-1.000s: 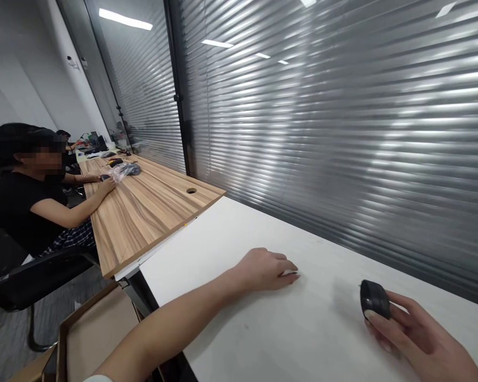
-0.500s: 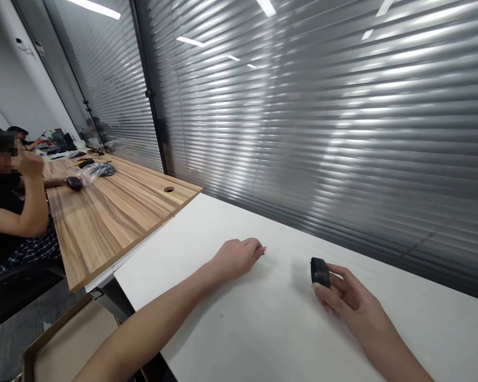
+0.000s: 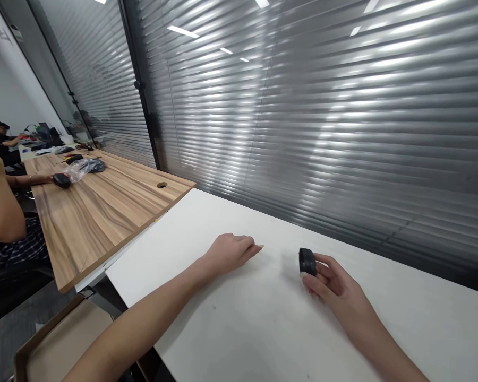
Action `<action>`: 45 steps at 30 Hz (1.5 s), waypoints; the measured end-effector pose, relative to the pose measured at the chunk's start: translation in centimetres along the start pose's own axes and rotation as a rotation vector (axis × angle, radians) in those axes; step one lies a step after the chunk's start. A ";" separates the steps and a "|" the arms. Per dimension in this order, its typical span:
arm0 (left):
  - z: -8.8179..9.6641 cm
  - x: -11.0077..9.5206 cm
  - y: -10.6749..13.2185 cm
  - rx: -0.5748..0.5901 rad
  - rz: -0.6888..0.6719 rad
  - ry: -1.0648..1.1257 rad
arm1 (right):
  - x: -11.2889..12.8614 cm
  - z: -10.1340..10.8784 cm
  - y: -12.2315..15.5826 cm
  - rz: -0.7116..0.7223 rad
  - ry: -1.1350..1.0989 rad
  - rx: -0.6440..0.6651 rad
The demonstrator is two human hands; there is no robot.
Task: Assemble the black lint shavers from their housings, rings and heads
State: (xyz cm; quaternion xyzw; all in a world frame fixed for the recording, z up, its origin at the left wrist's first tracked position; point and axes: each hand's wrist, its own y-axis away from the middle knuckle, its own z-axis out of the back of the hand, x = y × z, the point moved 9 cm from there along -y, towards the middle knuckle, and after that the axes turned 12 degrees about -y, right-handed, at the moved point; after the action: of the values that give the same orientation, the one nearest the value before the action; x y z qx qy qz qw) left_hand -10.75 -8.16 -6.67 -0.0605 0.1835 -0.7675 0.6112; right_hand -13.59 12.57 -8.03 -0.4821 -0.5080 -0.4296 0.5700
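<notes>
We have 1 view, from the head, and in it we look down along a white table (image 3: 263, 329) that runs away to the right beneath slatted blinds (image 3: 302, 106). Our right hand (image 3: 334, 281) sits near the table's far edge, its fingers (image 3: 325, 263) curled and clenched around a black rounded object (image 3: 307, 262), perhaps a computer mouse, though we cannot tell its exact kind. The object stands on its side, its long axis running nearly upright in the view, and we cannot tell whether it touches the table. Our left hand (image 3: 231, 253) lies flat, released and empty on the table, its fingers (image 3: 249, 245) stretched toward the object and stopping near it, with bare table between. The right hand is therefore the nearer one, and the object lies to the right of the left fingertips. Past the table's left corner, a wooden table (image 3: 95, 233) carries a plastic bag (image 3: 83, 168), and a co-worker's hand (image 3: 51, 180) rests by a black object (image 3: 61, 180). A cardboard box (image 3: 59, 339) sits below the white table's near edge.
</notes>
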 end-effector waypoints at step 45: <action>2.3 2.9 1.8 -0.085 0.199 0.700 | 0.2 -2.5 1.0 -0.087 -0.218 0.273</action>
State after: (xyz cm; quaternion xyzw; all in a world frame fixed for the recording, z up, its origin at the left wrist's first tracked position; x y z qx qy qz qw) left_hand -9.08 -11.75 -5.51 0.1985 0.4182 -0.6701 0.5802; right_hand -12.16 10.25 -8.03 -0.4217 -0.6408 -0.3261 0.5525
